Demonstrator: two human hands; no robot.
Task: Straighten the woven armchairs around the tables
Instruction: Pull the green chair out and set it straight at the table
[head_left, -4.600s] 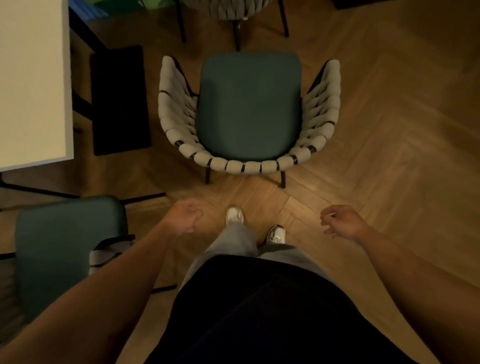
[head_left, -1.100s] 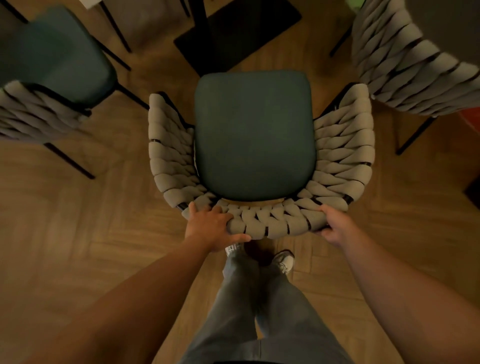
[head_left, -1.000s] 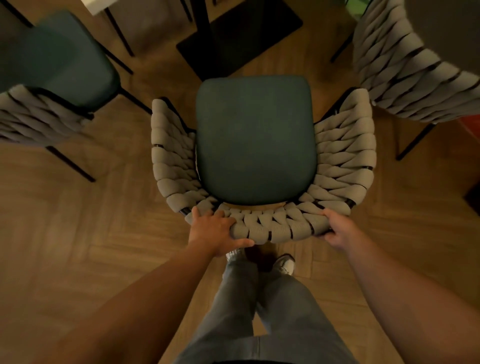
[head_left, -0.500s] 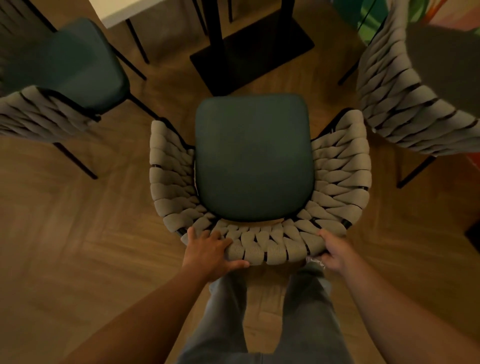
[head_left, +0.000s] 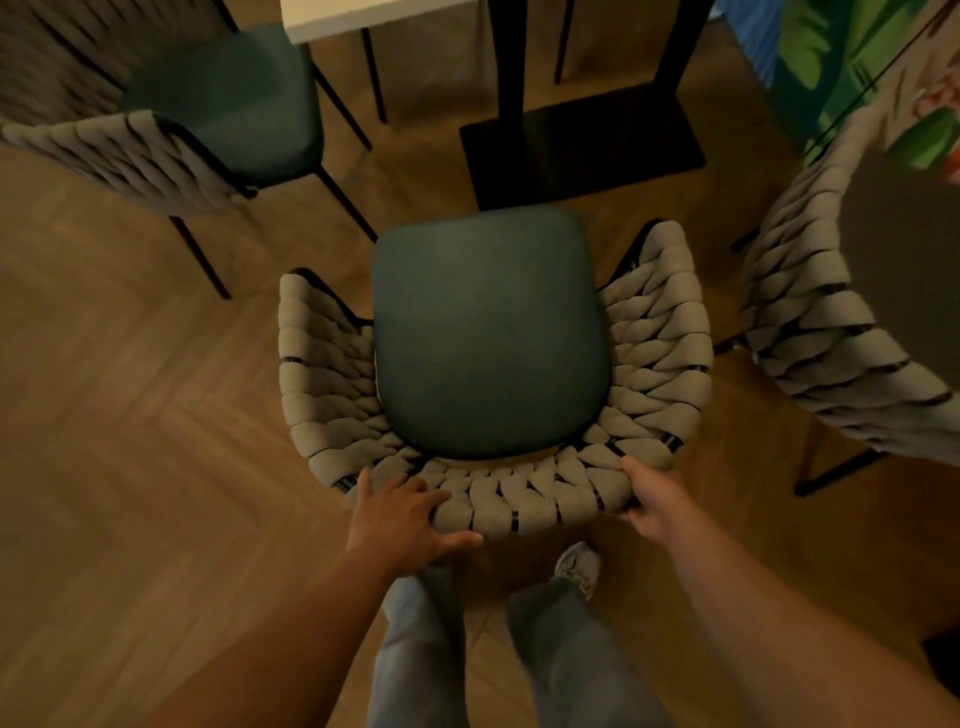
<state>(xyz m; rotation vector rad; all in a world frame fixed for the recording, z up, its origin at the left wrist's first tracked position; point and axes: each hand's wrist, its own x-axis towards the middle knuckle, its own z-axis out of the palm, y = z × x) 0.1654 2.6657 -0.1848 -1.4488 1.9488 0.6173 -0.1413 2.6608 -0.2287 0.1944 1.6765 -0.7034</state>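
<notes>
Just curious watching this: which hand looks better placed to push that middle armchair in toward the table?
Probably the left hand: it lies flat over the woven armchair backrest, nearer its middle. The right hand grips the corner.

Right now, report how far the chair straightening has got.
In hand: both hands, left hand and right hand, grip the middle armchair, facing the black table base. Left: the left armchair and right armchair sit angled. Nothing looks finished.
</notes>
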